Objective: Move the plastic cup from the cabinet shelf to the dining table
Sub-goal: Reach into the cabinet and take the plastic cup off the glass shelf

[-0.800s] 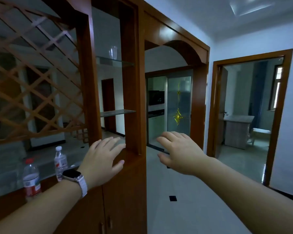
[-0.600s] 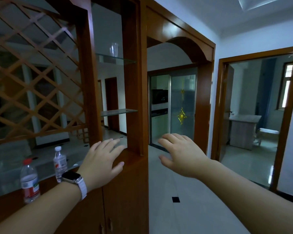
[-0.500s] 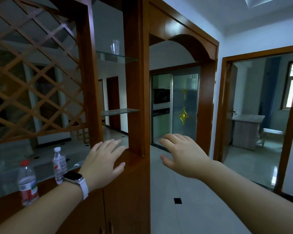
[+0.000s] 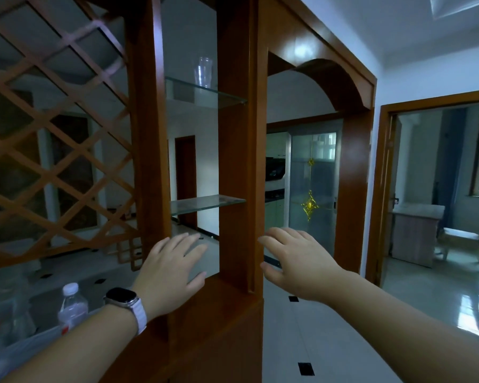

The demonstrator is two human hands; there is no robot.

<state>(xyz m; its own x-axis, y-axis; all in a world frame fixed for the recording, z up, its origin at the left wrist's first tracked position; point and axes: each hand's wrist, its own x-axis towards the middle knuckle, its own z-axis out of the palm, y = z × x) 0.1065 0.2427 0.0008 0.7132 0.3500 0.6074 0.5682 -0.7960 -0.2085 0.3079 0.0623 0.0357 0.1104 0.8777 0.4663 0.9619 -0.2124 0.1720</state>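
A clear plastic cup [image 4: 203,72] stands upright on the upper glass shelf [image 4: 219,96] of a brown wooden cabinet [image 4: 235,167]. My left hand [image 4: 172,269], with a watch on a white strap at the wrist, hovers palm down and fingers spread in front of the cabinet's open bay, well below the cup. On the other side of the cabinet's post my right hand [image 4: 296,261] floats the same way, empty with spread fingers. No dining table is in view.
A lower glass shelf [image 4: 208,204] sits under the cup's shelf. A wooden lattice panel [image 4: 56,150] fills the left. Two water bottles [image 4: 72,306] stand on the low ledge at bottom left. An arched passage leads to a kitchen door [image 4: 311,189]; a doorway [image 4: 437,194] opens right.
The view has moved closer to the cabinet and tilted up, so the cup and shelves look larger. Both hands keep the same open pose and drift slightly forward.
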